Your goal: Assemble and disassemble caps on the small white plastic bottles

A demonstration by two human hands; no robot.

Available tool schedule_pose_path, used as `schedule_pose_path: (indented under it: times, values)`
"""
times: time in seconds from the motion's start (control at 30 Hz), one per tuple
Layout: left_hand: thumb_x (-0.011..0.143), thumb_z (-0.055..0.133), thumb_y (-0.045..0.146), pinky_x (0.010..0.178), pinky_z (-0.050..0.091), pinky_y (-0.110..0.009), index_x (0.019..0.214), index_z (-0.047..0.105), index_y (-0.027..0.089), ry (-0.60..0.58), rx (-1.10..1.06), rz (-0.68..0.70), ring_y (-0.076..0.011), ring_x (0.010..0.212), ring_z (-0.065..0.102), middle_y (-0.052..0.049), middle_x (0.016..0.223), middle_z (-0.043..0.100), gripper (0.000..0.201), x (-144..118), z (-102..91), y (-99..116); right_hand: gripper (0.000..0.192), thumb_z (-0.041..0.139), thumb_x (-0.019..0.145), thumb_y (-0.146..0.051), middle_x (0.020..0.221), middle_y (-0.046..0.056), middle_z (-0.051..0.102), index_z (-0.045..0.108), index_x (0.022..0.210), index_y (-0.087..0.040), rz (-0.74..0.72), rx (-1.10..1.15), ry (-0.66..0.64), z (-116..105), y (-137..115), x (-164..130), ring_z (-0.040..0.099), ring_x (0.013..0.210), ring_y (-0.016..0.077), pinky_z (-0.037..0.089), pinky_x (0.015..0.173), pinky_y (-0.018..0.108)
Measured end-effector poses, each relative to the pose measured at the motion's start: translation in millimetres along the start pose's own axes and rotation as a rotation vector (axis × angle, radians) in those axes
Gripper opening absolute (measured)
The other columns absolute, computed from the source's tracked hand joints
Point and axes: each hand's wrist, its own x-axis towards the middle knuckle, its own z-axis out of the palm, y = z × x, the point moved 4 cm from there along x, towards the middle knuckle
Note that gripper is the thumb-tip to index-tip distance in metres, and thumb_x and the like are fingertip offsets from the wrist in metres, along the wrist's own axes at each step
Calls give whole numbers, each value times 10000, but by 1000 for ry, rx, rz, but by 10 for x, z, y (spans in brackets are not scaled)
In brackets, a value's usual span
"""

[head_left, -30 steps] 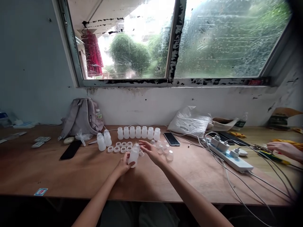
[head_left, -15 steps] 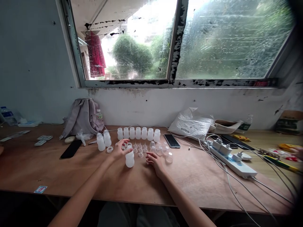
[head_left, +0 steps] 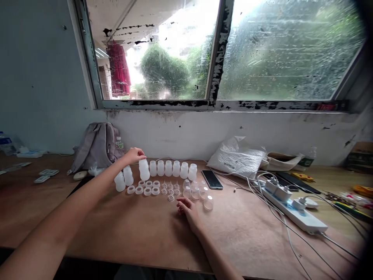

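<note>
Six small white plastic bottles stand in a row (head_left: 167,168) along the back of the worktop (head_left: 122,229), and the left hand (head_left: 134,154) reaches over to the row's left end, its grip closed from above on the top of the endmost bottle (head_left: 143,170), fingertips pinching the neck so the bottle stays upright and in line with its neighbours. Two more bottles (head_left: 124,179) stand apart just to the left. In front of the row lie white rings (head_left: 143,189) and clear caps (head_left: 196,191), sorted by kind into short lines, probably so each part is easy to pick. The right hand (head_left: 187,207) rests on the worktop near the clear caps, fingers loosely curled, holding nothing. A phone (head_left: 212,179), a grey backpack (head_left: 96,147) and a power strip (head_left: 294,208) sit off to the sides.
</note>
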Motion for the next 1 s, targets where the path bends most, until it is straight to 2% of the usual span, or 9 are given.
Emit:
schedule_pose_path:
  times: [0.17,0.33,0.63,0.83,1.0]
  values:
    - [679,577,376,709,435,-254,841,659,180,32,107,-110,-207,843,579,-60,876,667,267,193,158,-338,237,565,671,-400,643,7,535,586,806,-206,-14,-88,-8,11,0,13,493,500,132,419,454,263]
    - [691,582,366,728,428,-271,858,649,184,11,185,-209,-218,859,580,-78,900,659,256,258,394,-543,226,558,691,-396,643,5,536,587,803,-202,-16,-92,-26,20,7,20,489,500,129,409,456,258]
    - [725,548,296,750,422,-303,895,625,167,-35,261,-299,-249,910,567,-111,971,635,227,203,581,-678,240,558,705,-414,654,15,554,595,791,-193,-17,-182,-40,47,3,3,507,536,137,412,462,247]
    - [762,497,323,787,404,-337,970,582,162,-20,270,-294,-269,945,555,-126,1026,610,276,167,590,-766,223,554,708,-396,631,11,549,597,774,-187,-28,-192,-51,57,-1,5,494,509,129,401,452,245]
    - [780,455,331,832,368,-393,1046,534,166,40,265,-240,-293,985,517,-131,1033,594,323,94,544,-729,216,542,713,-388,632,9,563,602,784,-192,-41,-209,-48,44,8,-4,503,512,134,407,464,254]
